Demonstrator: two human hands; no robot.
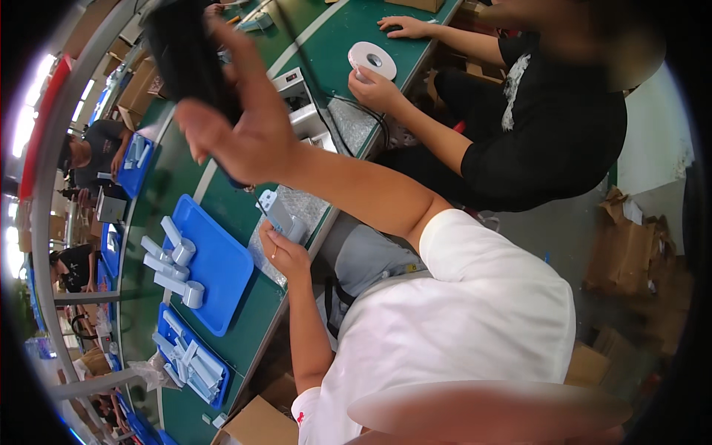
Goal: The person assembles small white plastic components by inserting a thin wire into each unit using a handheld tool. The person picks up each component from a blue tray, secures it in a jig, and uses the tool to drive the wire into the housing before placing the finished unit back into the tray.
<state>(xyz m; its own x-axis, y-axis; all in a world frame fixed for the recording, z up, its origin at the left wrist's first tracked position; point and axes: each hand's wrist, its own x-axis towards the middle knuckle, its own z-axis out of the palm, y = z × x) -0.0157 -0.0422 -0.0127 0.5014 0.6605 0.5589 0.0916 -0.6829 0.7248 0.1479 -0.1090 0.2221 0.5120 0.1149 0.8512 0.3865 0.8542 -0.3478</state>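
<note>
Low over the table edge, my left hand is closed round a light blue plastic housing with a long upright part. Above it, my right hand wraps round a large black electric screwdriver, blurred and close to the camera. Its thin dark bit points down at the top of the housing; I cannot tell whether it touches. Bubble wrap lies under the housing. Beside my left hand is a blue tray with several light blue long-handled parts along its far side.
A second blue tray heaped with light blue parts stands nearer. To the right, a co-worker holds a white tape roll. A metal box and dark cables stand between us. An open carton sits below the table edge.
</note>
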